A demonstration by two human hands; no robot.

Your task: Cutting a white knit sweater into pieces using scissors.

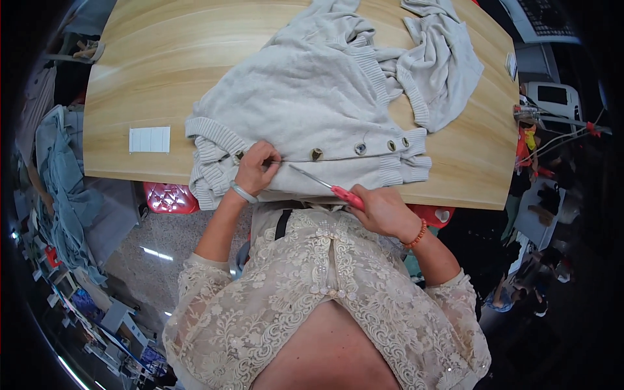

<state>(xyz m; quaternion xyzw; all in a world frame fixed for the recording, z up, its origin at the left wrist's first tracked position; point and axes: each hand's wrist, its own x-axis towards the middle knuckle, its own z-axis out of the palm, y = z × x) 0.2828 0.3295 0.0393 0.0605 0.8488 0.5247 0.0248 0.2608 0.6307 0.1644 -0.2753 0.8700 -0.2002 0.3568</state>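
Note:
A light grey knitted cardigan (292, 97) lies sideways on the table, its button band running along the near side. Several dark, shiny buttons (316, 155) sit on that band. My left hand (258, 168) is closed in a pinch at the band, between two buttons; its fingertips hide what they grip, perhaps a bit of knit or thread. Held in my right hand (385, 211) is a slim pointed metal tool with a pink handle (348, 197). Its tip points left, just above the band and short of my left fingertips. Whether it is a pick or closed blades is unclear.
Beneath the cardigan is a wood-grain table (162, 65). A white paper slip (149, 139) lies on its left part. Another pale grey knit (442, 71) is bunched at the far right. Blue-grey garments (62, 169) hang at the left, and a red seat (170, 197) shows below the table edge.

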